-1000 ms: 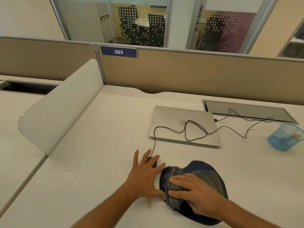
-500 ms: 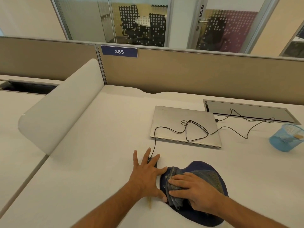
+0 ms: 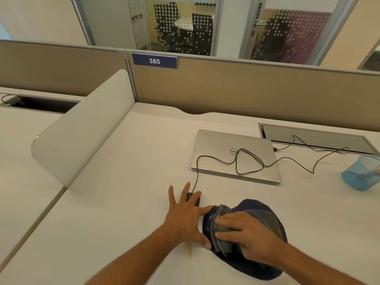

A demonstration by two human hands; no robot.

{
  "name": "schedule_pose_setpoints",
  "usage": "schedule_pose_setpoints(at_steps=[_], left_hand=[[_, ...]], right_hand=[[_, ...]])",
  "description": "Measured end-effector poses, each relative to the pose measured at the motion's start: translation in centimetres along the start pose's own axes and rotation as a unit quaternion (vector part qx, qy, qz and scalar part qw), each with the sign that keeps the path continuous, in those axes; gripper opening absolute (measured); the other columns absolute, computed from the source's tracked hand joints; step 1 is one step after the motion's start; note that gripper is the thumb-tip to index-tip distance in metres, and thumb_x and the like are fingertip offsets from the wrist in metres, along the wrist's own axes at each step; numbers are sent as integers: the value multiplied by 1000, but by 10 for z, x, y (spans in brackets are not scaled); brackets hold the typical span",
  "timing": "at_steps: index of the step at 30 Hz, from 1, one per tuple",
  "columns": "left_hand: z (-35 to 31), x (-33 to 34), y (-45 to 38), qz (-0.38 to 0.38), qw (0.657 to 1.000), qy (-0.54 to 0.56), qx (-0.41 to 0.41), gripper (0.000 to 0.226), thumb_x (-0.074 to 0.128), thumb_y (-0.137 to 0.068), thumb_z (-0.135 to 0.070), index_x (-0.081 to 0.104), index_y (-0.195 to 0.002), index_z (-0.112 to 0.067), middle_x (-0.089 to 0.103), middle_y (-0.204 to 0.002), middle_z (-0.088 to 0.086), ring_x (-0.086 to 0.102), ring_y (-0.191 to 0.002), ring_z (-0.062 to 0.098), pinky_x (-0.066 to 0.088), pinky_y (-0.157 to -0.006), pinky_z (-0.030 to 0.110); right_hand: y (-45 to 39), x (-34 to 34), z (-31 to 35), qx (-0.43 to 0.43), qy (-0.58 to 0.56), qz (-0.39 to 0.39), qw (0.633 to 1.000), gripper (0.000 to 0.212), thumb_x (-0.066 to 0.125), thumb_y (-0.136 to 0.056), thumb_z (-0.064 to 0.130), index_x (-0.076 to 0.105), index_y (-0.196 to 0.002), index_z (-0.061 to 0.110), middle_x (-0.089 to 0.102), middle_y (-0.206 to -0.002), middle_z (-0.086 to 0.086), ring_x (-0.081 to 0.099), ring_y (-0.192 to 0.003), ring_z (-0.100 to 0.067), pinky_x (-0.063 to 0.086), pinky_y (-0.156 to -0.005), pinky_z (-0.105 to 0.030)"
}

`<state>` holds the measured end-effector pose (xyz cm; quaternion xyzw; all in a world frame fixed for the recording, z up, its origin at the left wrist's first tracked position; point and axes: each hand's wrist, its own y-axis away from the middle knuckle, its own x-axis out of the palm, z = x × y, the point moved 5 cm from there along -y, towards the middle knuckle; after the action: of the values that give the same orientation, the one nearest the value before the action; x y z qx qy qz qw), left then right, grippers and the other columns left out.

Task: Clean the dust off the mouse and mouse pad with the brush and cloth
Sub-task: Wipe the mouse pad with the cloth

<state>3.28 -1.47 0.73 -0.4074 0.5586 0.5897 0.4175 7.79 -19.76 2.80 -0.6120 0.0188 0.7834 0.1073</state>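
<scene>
A white desk (image 3: 123,182) seen from above, as the person working at it sees it. At far left, a curved white divider panel (image 3: 82,128) stands between this desk and the next one. Moving right, the left hand (image 3: 186,214) lies flat with its fingers spread straight — it rests on a black mouse (image 3: 194,198), of which only the front end shows between the fingers, and the thumb touches the left edge of the mouse pad (image 3: 257,262). A yellowish bit of the brush (image 3: 189,248) pokes out beneath the left wrist; the rest is hidden. The dark blue mouse pad lies just right of the mouse, near the desk's front edge. On it, the right hand (image 3: 244,233) presses down a folded grey cloth (image 3: 265,219), fingers fairly straight and laid over the fabric. The mouse cable (image 3: 236,161) runs back over a closed silver laptop (image 3: 218,147) behind the hands — loops there, then trails right toward a cable slot (image 3: 318,138) in the desk. At far right stands a blue mesh cup (image 3: 362,173). A sign reading 385 (image 3: 154,61) hangs on the tan partition behind.
</scene>
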Motion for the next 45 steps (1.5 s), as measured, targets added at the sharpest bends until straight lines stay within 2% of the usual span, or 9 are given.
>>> schedule_pose_setpoints(at_steps=[4, 12, 17, 19, 26, 30, 33, 37, 45], left_hand=[[-1, 1, -1, 2, 1000, -4, -2, 113, 50, -56, -97, 7, -151, -52, 1, -166, 2, -32, -144, 37, -35, -91, 73], [-1, 2, -4, 4, 1000, -11, -5, 116, 47, -52, -99, 7, -150, -53, 5, -165, 2, -31, -144, 39, -33, -91, 74], [0, 4, -4, 3, 1000, -16, -4, 115, 46, -53, -100, 4, -150, -52, 3, -166, 2, -33, -143, 39, -31, -92, 75], [-1, 4, -4, 4, 1000, -18, -3, 115, 46, -54, -99, 5, -150, -52, 3, -166, 3, -33, -143, 39, -32, -92, 75], [-2, 4, -4, 9, 1000, -15, -8, 115, 48, -54, -98, 6, -150, -51, 3, -166, 2, -32, -143, 39, -30, -93, 76], [-2, 4, -4, 3, 1000, -12, -9, 115, 47, -53, -99, 6, -150, -52, 5, -165, 2, -31, -144, 39, -32, -91, 75], [-1, 5, -4, 5, 1000, -8, -9, 115, 48, -54, -99, 5, -150, -53, 3, -166, 2, -32, -143, 39, -32, -92, 75], [-2, 7, -4, 8, 1000, -11, -9, 115, 47, -54, -99, 5, -150, -51, 1, -166, 2, -34, -142, 39, -35, -90, 74], [-2, 7, -4, 7, 1000, -11, -10, 115, 47, -54, -99, 4, -150, -52, 1, -166, 1, -33, -142, 40, -38, -87, 73]], right_hand=[[-2, 12, 3, -11, 56, 49, 997, 59, 80, -60, 22, 67, -115, 39, 61, -132, 12, 56, -123, -16, 47, -98, -37], [-19, -9, -22, 113, 62, -23, 991, 63, 87, -49, 7, 76, -107, 31, 71, -116, 6, 68, -104, -23, 58, -83, -43], [-1, 7, 5, -14, 44, 22, 999, 56, 68, -66, 20, 63, -119, 39, 59, -133, 13, 53, -122, -15, 45, -98, -33], [0, 15, 10, -33, 65, 42, 996, 56, 70, -68, 24, 60, -120, 40, 58, -133, 13, 52, -123, -15, 45, -98, -34], [-16, 5, -13, 66, 114, 39, 990, 63, 85, -53, 23, 71, -112, 36, 67, -123, 9, 63, -110, -19, 53, -89, -36], [-20, -6, -20, 121, 80, 9, 989, 62, 84, -51, 14, 74, -108, 36, 70, -118, 8, 67, -104, -21, 56, -84, -38], [-10, -1, -9, 64, 42, -6, 997, 55, 73, -62, 14, 70, -113, 35, 65, -126, 8, 61, -112, -20, 50, -93, -37], [-2, 14, 4, -8, 92, 45, 995, 55, 69, -67, 24, 60, -120, 37, 58, -133, 8, 51, -120, -19, 44, -95, -34], [-29, -5, -14, 120, 145, 24, 982, 60, 85, -50, 22, 73, -108, 34, 69, -118, 6, 66, -101, -21, 57, -79, -36]])
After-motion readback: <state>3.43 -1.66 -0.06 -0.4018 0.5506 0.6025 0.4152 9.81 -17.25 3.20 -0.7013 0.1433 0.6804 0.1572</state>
